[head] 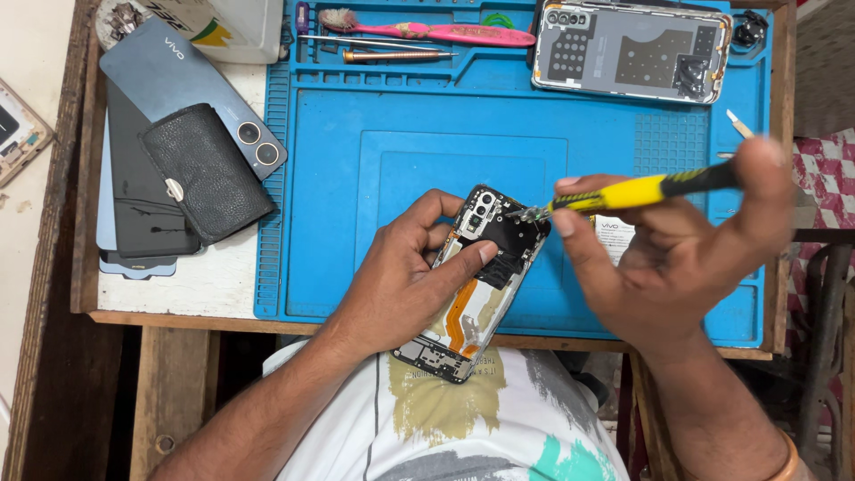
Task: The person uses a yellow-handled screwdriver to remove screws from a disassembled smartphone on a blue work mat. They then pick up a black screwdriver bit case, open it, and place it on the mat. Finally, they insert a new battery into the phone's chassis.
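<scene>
Plainly backless phone (481, 285), innards exposed

the left hand (405, 276) hides the middle of the opened phone (481, 276); the screwdriver (650, 189) tip is too small to make out

Both hands meet at centre: left hand (405, 276) curled gripping, right hand (677, 240) pinching, forearms converging.
</scene>
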{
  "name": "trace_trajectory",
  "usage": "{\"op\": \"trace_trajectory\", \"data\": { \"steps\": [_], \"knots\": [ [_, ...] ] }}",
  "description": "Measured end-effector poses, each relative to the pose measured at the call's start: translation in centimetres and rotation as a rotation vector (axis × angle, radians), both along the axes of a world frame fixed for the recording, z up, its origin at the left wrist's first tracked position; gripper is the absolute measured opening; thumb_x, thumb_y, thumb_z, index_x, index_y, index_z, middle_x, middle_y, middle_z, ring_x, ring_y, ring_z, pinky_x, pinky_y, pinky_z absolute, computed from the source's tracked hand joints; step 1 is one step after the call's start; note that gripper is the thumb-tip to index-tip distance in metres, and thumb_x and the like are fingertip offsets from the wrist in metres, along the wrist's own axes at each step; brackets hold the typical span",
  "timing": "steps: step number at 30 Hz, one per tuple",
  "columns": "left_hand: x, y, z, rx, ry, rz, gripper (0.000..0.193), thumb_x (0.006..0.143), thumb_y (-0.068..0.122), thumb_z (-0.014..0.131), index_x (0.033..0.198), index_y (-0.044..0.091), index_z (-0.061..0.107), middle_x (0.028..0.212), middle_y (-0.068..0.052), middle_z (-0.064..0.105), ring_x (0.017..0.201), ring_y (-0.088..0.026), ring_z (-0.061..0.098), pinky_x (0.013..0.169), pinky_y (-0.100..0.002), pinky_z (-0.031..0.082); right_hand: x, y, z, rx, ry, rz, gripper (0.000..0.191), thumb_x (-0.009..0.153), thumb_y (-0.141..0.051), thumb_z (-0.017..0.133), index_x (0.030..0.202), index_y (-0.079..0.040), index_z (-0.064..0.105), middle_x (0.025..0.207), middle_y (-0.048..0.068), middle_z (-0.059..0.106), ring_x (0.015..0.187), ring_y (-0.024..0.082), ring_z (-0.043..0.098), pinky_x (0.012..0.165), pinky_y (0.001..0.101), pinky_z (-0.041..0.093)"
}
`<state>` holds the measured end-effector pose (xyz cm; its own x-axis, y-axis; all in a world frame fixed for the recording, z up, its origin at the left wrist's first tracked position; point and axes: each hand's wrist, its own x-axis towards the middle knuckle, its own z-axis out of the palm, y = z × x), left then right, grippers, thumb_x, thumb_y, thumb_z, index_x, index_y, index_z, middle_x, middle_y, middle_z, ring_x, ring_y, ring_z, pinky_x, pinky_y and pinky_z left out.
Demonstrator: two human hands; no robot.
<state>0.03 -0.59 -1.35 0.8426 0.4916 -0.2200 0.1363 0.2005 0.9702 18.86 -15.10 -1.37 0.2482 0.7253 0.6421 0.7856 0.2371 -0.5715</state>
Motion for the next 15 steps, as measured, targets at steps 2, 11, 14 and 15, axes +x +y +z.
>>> {"op": "trace_trajectory", "data": {
  "steps": [2,11,14,15],
  "knots": [
    [0.0,0.0,-0.2,-0.034,-0.022,0.003,0.024,0.098,0.011,0.067,0.118,0.001,0.057,0.093,-0.007,0.079,0.084,-0.005,0.071,0.067,-0.020,0.058,0.1,-0.1,0.1,0.001,0.216,0.008,0.096,0.106,0.016,0.070,0.169,-0.016,0.005,0.168,-0.009,0.003,0.107,0.026,0.074,0.087,0.0306,0.063],
    [-0.7,-0.1,-0.9,-0.085,-0.127,0.008,0.032,0.098,0.011,0.069,0.127,0.001,0.058,0.095,-0.008,0.078,0.087,-0.007,0.073,0.071,-0.022,0.061,0.8,0.7,1.1,0.101,1.132,0.050,0.106,0.100,0.013,0.063,0.171,-0.023,-0.007,0.109,0.026,0.069,0.100,0.027,0.074,0.088,0.0414,0.066],
    [-0.9,-0.2,-1.1,-0.108,-0.198,0.004,0.033,0.099,0.010,0.070,0.128,0.000,0.058,0.098,-0.009,0.077,0.091,-0.007,0.073,0.076,-0.022,0.061,1.0,0.6,1.0,0.134,1.178,0.146,0.103,0.102,0.014,0.061,0.171,-0.024,-0.005,0.106,0.024,0.071,0.100,0.027,0.074,0.091,0.0420,0.066],
    [-0.9,-0.2,-1.1,-0.110,-0.203,0.010,0.033,0.099,0.010,0.070,0.128,0.000,0.057,0.098,-0.009,0.077,0.091,-0.007,0.073,0.076,-0.023,0.062,1.0,0.5,0.9,0.139,1.183,0.171,0.102,0.103,0.015,0.061,0.171,-0.024,-0.005,0.106,0.024,0.071,0.100,0.026,0.074,0.092,0.0422,0.066]
  ]
}}
